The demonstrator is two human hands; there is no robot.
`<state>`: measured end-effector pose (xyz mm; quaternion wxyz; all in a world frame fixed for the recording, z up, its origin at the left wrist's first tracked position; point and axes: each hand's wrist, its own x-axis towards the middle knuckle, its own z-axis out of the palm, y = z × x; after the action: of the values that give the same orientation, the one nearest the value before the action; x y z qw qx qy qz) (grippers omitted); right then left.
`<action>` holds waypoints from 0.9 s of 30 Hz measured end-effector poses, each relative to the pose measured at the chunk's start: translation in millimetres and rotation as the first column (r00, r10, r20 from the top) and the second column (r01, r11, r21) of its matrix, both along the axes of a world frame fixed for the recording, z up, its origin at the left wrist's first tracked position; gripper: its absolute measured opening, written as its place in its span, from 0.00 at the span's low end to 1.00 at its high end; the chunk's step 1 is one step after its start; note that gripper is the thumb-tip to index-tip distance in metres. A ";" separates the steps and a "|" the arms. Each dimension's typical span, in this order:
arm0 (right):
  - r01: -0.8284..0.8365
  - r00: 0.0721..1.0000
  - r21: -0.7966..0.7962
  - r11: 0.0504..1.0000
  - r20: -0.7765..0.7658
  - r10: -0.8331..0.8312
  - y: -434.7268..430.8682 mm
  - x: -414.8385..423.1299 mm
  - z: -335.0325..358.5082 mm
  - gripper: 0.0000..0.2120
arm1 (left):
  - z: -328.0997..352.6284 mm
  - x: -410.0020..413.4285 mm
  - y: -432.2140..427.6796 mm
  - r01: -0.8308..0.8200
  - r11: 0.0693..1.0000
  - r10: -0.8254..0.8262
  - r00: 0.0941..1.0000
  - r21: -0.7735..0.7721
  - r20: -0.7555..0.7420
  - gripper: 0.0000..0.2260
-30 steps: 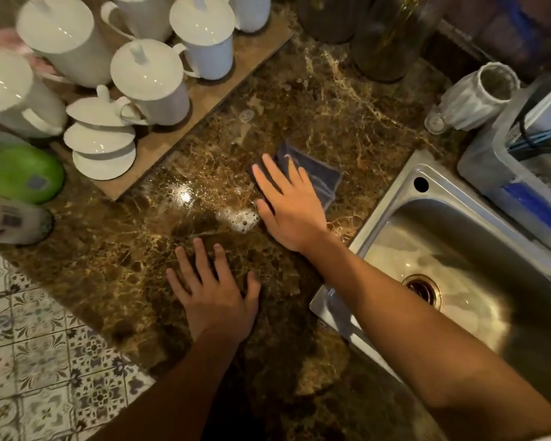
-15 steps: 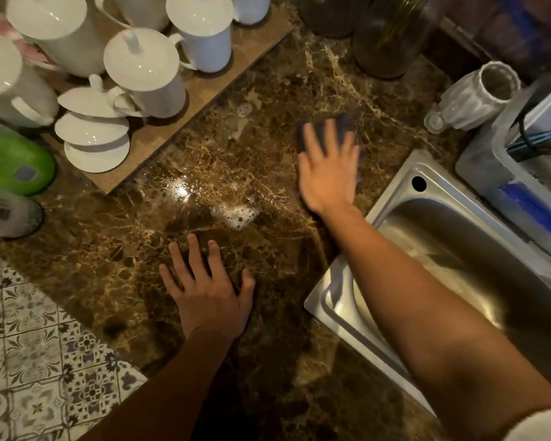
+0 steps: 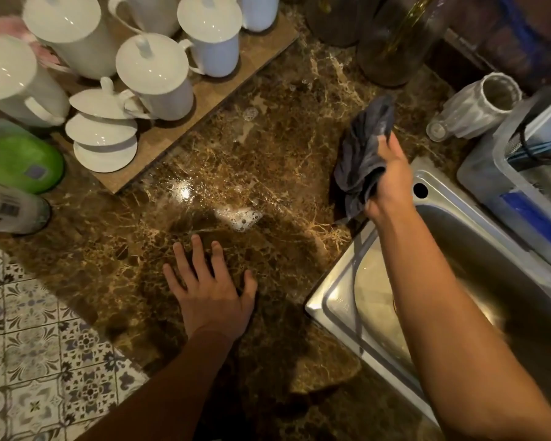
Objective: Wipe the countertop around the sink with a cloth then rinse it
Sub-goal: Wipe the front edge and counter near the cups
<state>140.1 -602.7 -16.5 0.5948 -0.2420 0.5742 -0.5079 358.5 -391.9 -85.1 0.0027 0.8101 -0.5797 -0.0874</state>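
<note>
My right hand grips a dark grey cloth, bunched up and lifted off the brown marble countertop, just left of the steel sink's far corner. The cloth hangs crumpled from my fingers. My left hand lies flat on the countertop with fingers spread, near the front edge. A patch of white soap foam sits on the wet marble between my two hands.
White lidded mugs and loose lids stand on a wooden board at the back left. A green bottle lies at the left edge. A ribbed white cup lies behind the sink, next to a plastic bin. Dark jars stand at the back.
My right hand slid the cloth from the middle of the counter toward the sink, then gathered it and lifted it off the surface. My left hand stayed flat in place.
</note>
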 end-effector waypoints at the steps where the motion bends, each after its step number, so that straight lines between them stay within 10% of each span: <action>1: 0.005 0.997 0.000 1.000 0.078 -0.005 4.9 4.6 5.2 0.18 | -0.3 0.3 0.8 0.001 1.000 -0.001 1.000 -0.001 -0.001 0.36; 8: -0.351 0.935 -0.020 0.936 0.036 0.352 37.6 44.9 29.6 0.16 | -0.1 0.1 -0.7 -0.014 1.000 0.014 0.999 0.001 -0.040 0.35; 14: -0.848 0.348 0.174 0.501 -0.531 0.772 69.2 97.8 -14.3 0.22 | -0.7 1.0 -0.1 -0.010 1.000 0.009 0.999 -0.022 -0.032 0.35; 19: -0.789 0.167 0.153 0.594 -0.878 0.448 71.0 108.9 -33.3 0.26 | -2.4 1.2 0.1 -0.006 0.999 0.004 1.000 -0.053 -0.028 0.34; 23: -0.855 -0.221 0.298 0.424 -0.950 0.222 76.0 130.1 -57.2 0.32 | -1.7 1.8 -0.4 0.006 1.000 -0.006 1.000 -0.031 -0.024 0.35; 27: -0.898 -0.271 0.294 0.327 -0.956 0.114 66.0 154.2 -65.0 0.30 | -2.7 3.2 0.4 -0.003 1.000 0.003 1.000 -0.009 -0.025 0.35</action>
<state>294.3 -536.7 -81.4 0.1192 -0.9112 0.3944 0.0018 361.7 -391.5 -87.7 0.0137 0.8098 -0.5788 -0.0950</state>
